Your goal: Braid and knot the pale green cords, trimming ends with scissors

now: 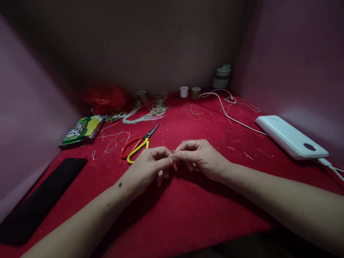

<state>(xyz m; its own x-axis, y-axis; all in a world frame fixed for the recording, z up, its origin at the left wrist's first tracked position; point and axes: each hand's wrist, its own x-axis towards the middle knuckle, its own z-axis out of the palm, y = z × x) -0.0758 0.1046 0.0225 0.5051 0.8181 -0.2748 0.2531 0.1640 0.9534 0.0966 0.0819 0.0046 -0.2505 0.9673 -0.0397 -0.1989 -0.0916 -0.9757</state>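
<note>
Both hands meet over the middle of a red cloth-covered table (209, 211). My left hand (150, 166) is closed in a pinch, thumb against forefinger, on a thin greenish cord (173, 155). From the other side my right hand (202, 157) pinches the same small looped cord between thumb and fingertips. The exact shape of the loop is too small to make out. Just behind my left hand lie scissors (139, 143) with one red and one yellow handle, blades pointing away; the hand hides part of the yellow handle.
Cord bundles (150, 113), a red plastic bag (104, 98) and thread spools (184, 92) lie along the back. A green packet (82, 130) and a black flat case (43, 200) are at left. A white power bank (290, 138) with cables sits right, a lidded bottle (221, 77) behind.
</note>
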